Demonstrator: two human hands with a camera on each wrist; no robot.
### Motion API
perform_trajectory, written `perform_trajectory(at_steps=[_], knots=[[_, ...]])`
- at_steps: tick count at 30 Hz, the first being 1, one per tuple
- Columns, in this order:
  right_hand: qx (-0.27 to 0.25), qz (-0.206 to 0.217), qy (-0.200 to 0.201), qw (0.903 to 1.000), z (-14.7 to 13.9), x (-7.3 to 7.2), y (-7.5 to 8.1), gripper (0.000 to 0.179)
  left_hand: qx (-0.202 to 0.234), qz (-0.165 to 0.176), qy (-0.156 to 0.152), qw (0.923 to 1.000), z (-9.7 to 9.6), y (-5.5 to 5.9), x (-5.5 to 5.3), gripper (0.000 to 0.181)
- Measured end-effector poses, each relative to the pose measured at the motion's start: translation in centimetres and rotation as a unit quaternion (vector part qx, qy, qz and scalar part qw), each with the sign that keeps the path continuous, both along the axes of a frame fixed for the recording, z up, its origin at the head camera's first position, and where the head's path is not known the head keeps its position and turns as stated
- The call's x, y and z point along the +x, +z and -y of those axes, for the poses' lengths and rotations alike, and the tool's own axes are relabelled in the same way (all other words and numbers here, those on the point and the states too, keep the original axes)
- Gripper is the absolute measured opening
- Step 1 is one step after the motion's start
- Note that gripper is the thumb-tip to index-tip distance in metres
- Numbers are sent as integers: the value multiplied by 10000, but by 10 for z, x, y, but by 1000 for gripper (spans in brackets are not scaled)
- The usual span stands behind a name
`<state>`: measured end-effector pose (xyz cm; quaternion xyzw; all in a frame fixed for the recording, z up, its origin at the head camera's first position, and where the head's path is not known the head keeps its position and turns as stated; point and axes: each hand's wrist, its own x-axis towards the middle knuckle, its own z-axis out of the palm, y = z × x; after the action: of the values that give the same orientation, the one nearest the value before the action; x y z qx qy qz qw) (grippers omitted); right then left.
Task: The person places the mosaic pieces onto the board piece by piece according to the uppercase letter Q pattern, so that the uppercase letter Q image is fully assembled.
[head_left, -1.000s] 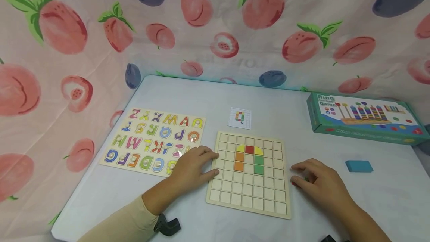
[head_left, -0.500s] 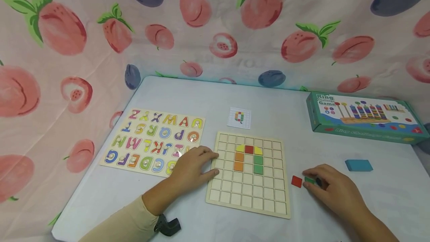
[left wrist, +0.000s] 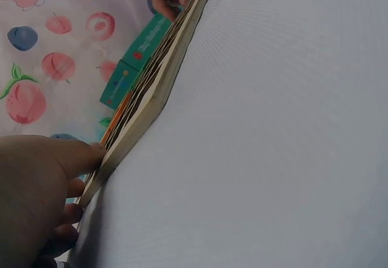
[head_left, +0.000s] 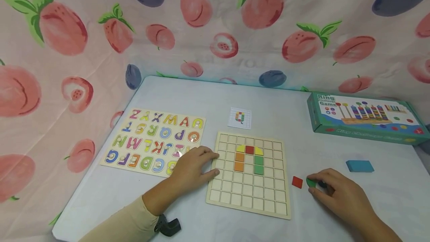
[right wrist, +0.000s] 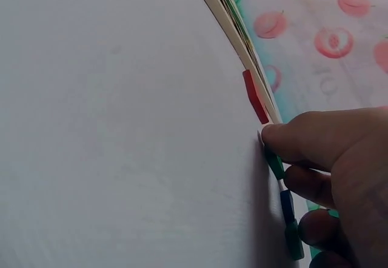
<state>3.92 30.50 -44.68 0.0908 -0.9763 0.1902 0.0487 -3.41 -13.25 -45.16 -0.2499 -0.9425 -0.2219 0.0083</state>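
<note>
A square wooden grid board [head_left: 248,209] lies mid-table, with yellow, red, orange and green tiles set in its upper cells. At its left edge rests my left hand [head_left: 193,169], thumb and forefinger spread against the rim; in the left wrist view the thumb [left wrist: 85,159] touches the board's side. My right hand [head_left: 339,193], right of the board, pinches a green tile [head_left: 310,182] between thumb and forefinger. Just left of it lies a loose red square tile [head_left: 297,182]. Under the curled fingers a dark blue tile [right wrist: 287,205] and another green tile [right wrist: 294,241] show in the right wrist view.
A wooden alphabet puzzle [head_left: 154,141] lies left, partly behind the left forearm. Behind the grid board is a small pattern card [head_left: 240,118]. At right stand a green game box [head_left: 366,118] and a blue block [head_left: 360,166]. A patterned cloth [head_left: 201,47] backs the table.
My right hand has drawn back to the right, away from the board, uncovering the red tile. The green tile between its fingertips has turned and shows more. My left hand stays put.
</note>
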Motion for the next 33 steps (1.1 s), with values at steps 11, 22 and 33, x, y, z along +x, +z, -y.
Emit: perform_trajectory(at_steps=[11,22,33], knots=[[31,-211,185,9996,0,-4,-1,36,-71,33,-18,10000,0,0,-1,48],[-413,-344,459,9975,13,-16,1,40,-139,72,-43,9999,0,0,-2,48],[-730,-586,891,9916,40,-29,6,37,-168,51,-43,9998,1,-1,-2,48]])
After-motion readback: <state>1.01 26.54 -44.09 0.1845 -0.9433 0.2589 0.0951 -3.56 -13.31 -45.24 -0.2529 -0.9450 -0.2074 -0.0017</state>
